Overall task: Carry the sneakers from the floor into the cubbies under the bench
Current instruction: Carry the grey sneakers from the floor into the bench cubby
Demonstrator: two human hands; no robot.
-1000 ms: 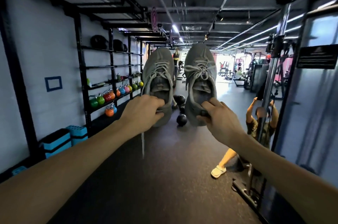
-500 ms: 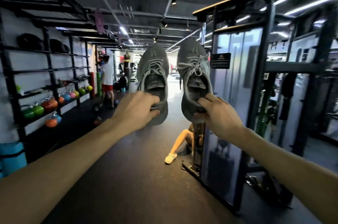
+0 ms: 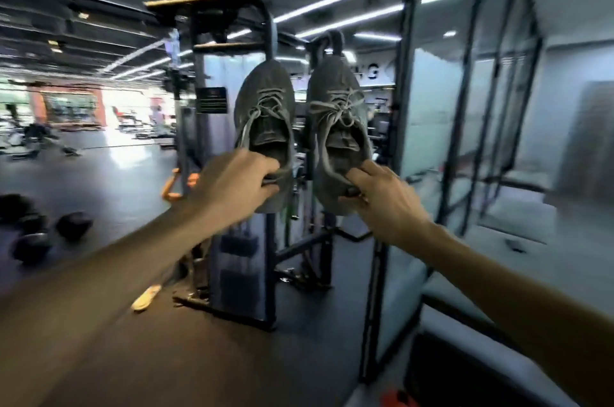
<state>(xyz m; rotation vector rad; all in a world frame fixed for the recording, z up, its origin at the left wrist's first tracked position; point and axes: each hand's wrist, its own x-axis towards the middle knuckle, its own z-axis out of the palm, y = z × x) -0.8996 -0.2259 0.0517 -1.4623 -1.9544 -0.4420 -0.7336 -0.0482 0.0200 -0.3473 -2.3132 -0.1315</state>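
Surroundings have swung sideways over the last second: the wall rack of coloured kettlebells seen earlier is gone from view, and a tall dark steel cable machine with glass partition panels beside it now fills the middle, which suggests a turn is being made while walking. No bench or cubbies can be made out, so the carry is judged to be under way, with placement not yet near. The left grey knit lace-up sneaker and the right grey knit lace-up sneaker are held off the dark rubber floor, toes up, side by side and apart, much as before. The left hand is curled round the heel of its sneaker; the right hand pinches the heel collar of the other, its fingers reaching into the opening.
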